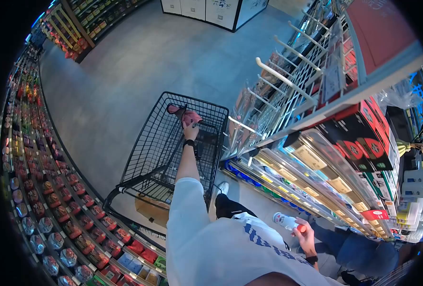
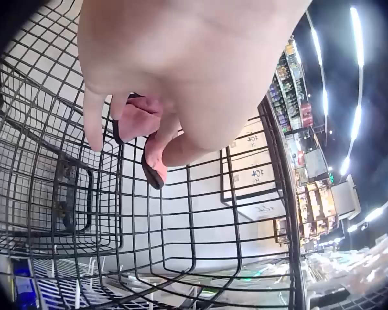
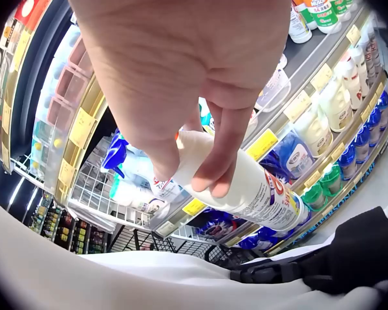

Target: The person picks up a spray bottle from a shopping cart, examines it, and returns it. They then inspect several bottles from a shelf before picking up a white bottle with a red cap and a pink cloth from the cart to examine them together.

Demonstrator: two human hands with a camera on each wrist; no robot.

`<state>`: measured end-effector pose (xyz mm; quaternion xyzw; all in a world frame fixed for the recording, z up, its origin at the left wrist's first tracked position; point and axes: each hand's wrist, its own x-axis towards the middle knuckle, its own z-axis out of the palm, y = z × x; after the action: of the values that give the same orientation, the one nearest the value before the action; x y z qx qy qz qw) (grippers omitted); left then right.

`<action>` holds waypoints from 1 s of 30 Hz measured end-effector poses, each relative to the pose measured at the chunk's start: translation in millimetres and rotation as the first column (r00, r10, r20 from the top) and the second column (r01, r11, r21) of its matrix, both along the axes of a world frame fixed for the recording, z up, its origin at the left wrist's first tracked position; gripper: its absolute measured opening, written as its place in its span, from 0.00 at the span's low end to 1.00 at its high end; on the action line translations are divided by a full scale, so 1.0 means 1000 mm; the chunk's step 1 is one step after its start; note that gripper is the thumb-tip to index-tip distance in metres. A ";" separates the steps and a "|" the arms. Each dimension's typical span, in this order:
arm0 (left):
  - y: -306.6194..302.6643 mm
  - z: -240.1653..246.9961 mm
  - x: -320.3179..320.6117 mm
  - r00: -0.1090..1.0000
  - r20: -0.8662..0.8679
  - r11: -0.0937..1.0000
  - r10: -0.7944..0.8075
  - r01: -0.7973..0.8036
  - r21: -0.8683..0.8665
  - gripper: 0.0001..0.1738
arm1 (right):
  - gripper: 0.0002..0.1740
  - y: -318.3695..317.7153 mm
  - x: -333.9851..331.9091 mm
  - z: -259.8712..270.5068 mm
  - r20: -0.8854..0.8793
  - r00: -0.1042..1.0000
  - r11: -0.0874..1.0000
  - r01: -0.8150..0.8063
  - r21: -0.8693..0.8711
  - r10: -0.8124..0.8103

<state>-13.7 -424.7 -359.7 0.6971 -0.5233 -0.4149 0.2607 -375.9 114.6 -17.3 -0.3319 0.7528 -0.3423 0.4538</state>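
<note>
My left hand (image 1: 190,131) reaches down into a black wire shopping cart (image 1: 206,103). It pinches a soft pink item with dark edging (image 1: 191,117); the left wrist view shows two pink flaps (image 2: 137,123) under my hand (image 2: 174,64), partly hidden by the fingers. Low at my right side, my right hand (image 1: 308,238) grips a white bottle (image 1: 283,220) by its red-capped end. In the right wrist view thumb and fingers wrap round the bottle (image 3: 252,194), which lies tilted with its printed label facing outward.
Shelves of bottles (image 3: 339,106) with price tags stand close on my right, with white display hooks (image 1: 280,76) jutting over the aisle. A long chilled display of packed goods (image 1: 68,200) curves along the left. Another person's dark clothing (image 1: 368,252) shows at lower right.
</note>
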 end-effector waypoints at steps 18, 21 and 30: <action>0.066 0.103 0.003 0.893 -0.396 0.956 0.216 -0.112 0.270 0.12 | 0.17 0.006 0.022 -0.009 0.017 1.000 0.997 0.022 -0.074 -0.021; 0.105 0.165 -0.010 0.905 -0.416 0.995 0.086 -0.055 0.087 0.11 | 0.17 0.014 0.018 0.000 0.016 1.000 0.995 0.028 -0.100 -0.026; 0.245 0.302 -0.027 0.945 -0.310 0.970 -0.105 0.029 -0.240 0.20 | 0.14 0.059 0.006 0.037 -0.287 0.958 0.930 -0.096 -0.353 -0.010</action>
<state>-40.6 -179.6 -57.4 0.5667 -0.5427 -0.4673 0.4075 -369.5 174.0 20.0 -0.4724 0.7261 -0.4143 0.2792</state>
